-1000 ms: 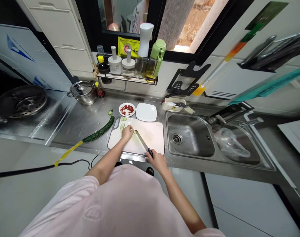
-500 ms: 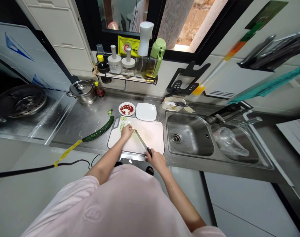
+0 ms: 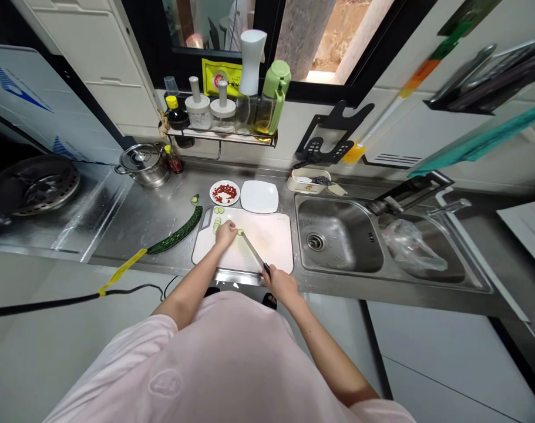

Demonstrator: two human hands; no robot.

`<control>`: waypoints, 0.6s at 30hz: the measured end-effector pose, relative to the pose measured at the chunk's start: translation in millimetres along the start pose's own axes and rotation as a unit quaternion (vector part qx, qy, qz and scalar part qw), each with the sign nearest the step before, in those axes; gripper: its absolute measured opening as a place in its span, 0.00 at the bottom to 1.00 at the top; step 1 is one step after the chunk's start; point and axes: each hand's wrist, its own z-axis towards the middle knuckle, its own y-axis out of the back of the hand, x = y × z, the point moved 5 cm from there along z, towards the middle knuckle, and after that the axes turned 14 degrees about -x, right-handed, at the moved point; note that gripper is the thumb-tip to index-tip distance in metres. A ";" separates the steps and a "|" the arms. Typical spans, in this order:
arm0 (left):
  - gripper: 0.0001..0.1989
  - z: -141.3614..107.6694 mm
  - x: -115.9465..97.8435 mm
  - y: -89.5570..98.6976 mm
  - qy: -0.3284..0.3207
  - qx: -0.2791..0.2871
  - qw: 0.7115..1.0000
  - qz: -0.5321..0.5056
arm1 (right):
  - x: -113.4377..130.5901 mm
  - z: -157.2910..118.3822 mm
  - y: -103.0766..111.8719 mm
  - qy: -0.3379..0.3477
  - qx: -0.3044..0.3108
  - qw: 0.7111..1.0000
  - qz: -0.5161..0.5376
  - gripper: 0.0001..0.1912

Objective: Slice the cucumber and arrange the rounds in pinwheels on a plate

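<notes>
Right hand (image 3: 281,283) clamped round the knife (image 3: 255,252), blade slanting over the cutting board (image 3: 275,236)! Left hand (image 3: 225,234) beside the tip and a pale slice (image 3: 240,232), its grip unclear; more slices (image 3: 216,222) behind, green cucumber (image 3: 178,235) left on the steel surface (image 3: 130,226).

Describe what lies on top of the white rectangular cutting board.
Round pale green slices lie near its left end; a black-handled metal knife reaches over the board. What the left hand covers cannot be seen.

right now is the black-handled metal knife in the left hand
No, the right hand grips the black-handled metal knife, its blade over the white rectangular cutting board.
</notes>
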 end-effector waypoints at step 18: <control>0.07 -0.7 -1.9 1.8 -0.009 0.002 1.000 0.008 | 7.2 13.0 0.8 -0.008 0.025 1.000 -0.001 0.20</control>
